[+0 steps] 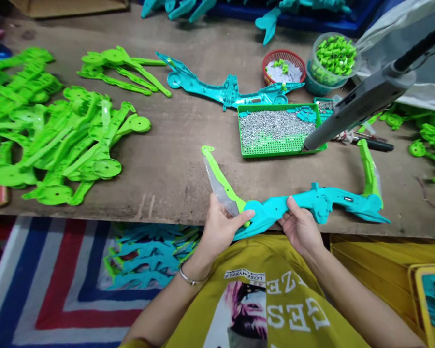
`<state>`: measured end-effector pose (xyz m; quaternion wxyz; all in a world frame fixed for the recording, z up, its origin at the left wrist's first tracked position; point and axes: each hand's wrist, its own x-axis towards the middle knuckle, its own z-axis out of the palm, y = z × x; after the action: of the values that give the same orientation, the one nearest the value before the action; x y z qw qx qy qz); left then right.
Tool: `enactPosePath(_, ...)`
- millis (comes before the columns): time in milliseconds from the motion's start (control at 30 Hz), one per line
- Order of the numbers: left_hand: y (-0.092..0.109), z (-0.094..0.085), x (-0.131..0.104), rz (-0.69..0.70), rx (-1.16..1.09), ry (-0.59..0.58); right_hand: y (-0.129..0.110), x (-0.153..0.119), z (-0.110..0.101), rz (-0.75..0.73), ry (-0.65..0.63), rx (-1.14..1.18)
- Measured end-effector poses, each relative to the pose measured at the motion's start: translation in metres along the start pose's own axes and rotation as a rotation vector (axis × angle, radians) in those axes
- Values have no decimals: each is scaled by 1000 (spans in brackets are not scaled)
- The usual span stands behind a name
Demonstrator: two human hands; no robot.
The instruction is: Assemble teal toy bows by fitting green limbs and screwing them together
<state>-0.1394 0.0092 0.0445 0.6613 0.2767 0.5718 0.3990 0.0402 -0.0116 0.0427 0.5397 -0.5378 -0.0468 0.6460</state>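
Both hands hold a turquoise plastic toy bow at the near edge of the table. My left hand is closed around its left end, the thumb lying across the joint where a green limb with a clear film slants up and away. My right hand pinches the turquoise body left of its middle, thumb on top. At the bow's right end stands a second green limb. Beyond it lies a turquoise bow half, inner side up.
A green tray of small screws stands behind the bow, under a hanging grey electric screwdriver. Green limbs are heaped at left. A red basket and a tub of green caps are at the back right.
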Motion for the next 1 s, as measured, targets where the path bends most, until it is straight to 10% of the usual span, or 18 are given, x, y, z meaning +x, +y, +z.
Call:
enactPosePath(667,9,-9,1,-173,-114,-259,-1,-22,3,149,-149,-228)
enactPosePath(1000,18,-19,-1,-29,14,-374,2,-30,-4,145,-129,-289)
